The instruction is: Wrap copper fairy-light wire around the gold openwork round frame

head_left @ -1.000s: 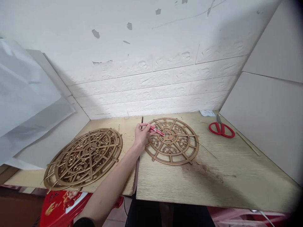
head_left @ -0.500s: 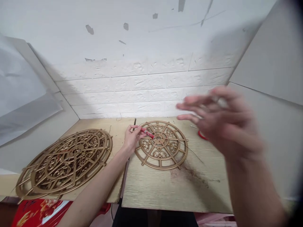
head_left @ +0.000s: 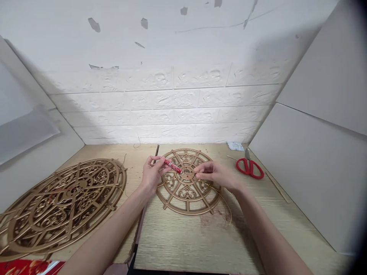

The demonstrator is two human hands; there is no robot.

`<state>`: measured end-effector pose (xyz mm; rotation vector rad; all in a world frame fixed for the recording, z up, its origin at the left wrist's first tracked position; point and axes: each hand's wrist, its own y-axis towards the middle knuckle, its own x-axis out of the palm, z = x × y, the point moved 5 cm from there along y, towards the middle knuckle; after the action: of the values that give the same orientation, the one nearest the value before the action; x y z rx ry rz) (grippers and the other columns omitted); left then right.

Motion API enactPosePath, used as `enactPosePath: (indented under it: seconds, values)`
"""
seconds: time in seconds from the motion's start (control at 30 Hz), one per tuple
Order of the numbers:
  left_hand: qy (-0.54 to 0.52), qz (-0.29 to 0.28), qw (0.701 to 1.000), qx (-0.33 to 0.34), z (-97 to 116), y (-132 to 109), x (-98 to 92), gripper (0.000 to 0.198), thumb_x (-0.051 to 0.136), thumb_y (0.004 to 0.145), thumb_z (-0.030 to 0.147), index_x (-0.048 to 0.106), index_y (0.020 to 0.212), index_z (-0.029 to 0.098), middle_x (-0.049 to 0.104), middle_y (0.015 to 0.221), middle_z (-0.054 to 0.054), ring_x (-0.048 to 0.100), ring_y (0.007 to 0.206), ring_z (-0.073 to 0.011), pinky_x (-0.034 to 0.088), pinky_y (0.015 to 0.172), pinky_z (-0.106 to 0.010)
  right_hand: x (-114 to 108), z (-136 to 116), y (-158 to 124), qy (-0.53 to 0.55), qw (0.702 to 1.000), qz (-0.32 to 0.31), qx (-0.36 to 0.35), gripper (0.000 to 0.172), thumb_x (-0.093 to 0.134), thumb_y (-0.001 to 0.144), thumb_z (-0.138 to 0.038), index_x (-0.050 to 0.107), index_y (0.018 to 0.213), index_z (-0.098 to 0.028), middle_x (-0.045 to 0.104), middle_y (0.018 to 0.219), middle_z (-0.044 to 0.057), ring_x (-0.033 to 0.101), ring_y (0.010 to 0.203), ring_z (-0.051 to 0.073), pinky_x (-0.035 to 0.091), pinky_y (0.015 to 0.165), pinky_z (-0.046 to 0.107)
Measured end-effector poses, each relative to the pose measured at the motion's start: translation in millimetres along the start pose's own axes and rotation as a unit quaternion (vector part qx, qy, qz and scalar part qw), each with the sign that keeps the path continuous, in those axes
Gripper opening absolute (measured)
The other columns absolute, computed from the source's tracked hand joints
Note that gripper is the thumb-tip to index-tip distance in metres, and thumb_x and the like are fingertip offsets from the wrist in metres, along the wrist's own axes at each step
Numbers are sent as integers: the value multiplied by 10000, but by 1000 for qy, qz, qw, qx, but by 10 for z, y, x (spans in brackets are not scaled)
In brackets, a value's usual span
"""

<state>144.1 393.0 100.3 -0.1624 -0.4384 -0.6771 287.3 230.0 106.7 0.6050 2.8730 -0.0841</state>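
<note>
A round gold openwork disc [head_left: 187, 208] with scroll patterns lies flat on the wooden table. Over its middle, my left hand [head_left: 151, 173] is closed on a small red tube [head_left: 173, 167] with printed markings. My right hand [head_left: 213, 172] pinches beside the disc's hub, thumb and forefinger together on what looks like a thin gold thread [head_left: 230, 214]. That thread loops out from under the hand across the disc's right rim onto the table. The fingertips hide its exact end.
More gold discs [head_left: 69, 229] lie stacked at the left. Red-handled scissors [head_left: 250, 169], a small pale blue packet [head_left: 235, 146] and a thin wooden strip [head_left: 277, 187] lie at the right. A white brick-patterned wall [head_left: 160, 101] stands behind, with white panels [head_left: 312, 160] at the sides.
My right hand has come down from high on the right to the disc's middle, uncovering the scissors. My left hand keeps the red tube over the disc. The view has shifted slightly.
</note>
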Motion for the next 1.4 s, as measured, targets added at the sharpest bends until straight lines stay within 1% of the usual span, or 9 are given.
enactPosePath:
  seconds: [0.17, 0.3, 0.43, 0.57, 0.7, 0.87, 1.0, 1.23, 1.4]
  values:
    - [-11, 25, 1000, -2, 2, 26, -27, 167, 643, 741, 158, 482, 780, 147, 696, 737, -104, 665, 665, -149, 554, 681, -304, 103, -10, 40, 60, 998, 12, -32, 241, 747, 633, -316, 676, 794, -152, 615, 683, 0, 553, 619, 109, 422, 608, 259]
    - [-25, 27, 999, -5, 13, 47, -42, 144, 633, 749, 153, 492, 773, 143, 695, 761, -113, 673, 710, -161, 554, 690, -300, 138, -78, 30, 71, 993, 36, -89, 252, 694, 704, -311, 654, 914, -178, 614, 748, 7, 564, 667, 124, 440, 640, 275]
    - [-27, 25, 999, -9, 28, 26, -41, 159, 657, 734, 156, 506, 782, 138, 692, 768, -115, 672, 707, -163, 553, 714, -319, 195, -187, 3, -107, 974, 97, -175, 266, 651, 755, -304, 637, 1005, -215, 610, 889, 33, 560, 783, 165, 443, 708, 316]
    - [-36, 27, 999, -13, 39, 2, -26, 162, 658, 728, 143, 504, 780, 139, 679, 711, -90, 672, 712, -164, 553, 705, -311, 335, -160, 14, -341, 906, 168, -185, 292, 607, 800, -340, 619, 1057, -203, 602, 1007, 86, 510, 990, 251, 391, 875, 415]
    - [-36, 27, 999, -11, 41, -2, -15, 183, 671, 716, 145, 502, 787, 141, 679, 714, -89, 666, 685, -157, 553, 686, -307, 495, -60, 54, -445, 869, 122, -178, 405, 591, 806, -408, 562, 1154, -202, 559, 1124, 102, 449, 1047, 279, 367, 892, 439]
    - [-31, 24, 999, -3, 54, 1, -13, 169, 655, 727, 141, 500, 796, 140, 692, 740, -107, 652, 640, -135, 551, 672, -293, 521, -63, 27, -449, 866, 86, -201, 240, 507, 872, -293, 591, 1082, -213, 537, 1141, 81, 425, 1030, 245, 369, 876, 399]
    - [-35, 26, 999, -8, 58, -3, -12, 177, 659, 723, 142, 499, 799, 139, 692, 749, -112, 659, 654, -143, 549, 665, -289, 511, -90, 12, -447, 864, 85, -218, 215, 512, 842, -156, 636, 997, -238, 524, 1115, 74, 419, 1020, 239, 366, 867, 394]
    - [-36, 18, 999, -11, 27, -4, -12, 247, 716, 672, 167, 508, 802, 136, 687, 760, -98, 655, 641, -144, 554, 691, -330, 525, -113, 37, -430, 871, 83, -224, 81, 546, 820, -163, 611, 847, -203, 530, 975, 73, 450, 931, 223, 391, 795, 358]
    - [-36, 29, 999, -12, 31, 11, -37, 217, 693, 702, 163, 504, 806, 138, 687, 752, -102, 662, 669, -150, 553, 698, -326, 503, -134, 52, -371, 898, 80, -224, 50, 523, 820, -160, 561, 813, -193, 560, 922, 53, 473, 896, 205, 387, 796, 346]
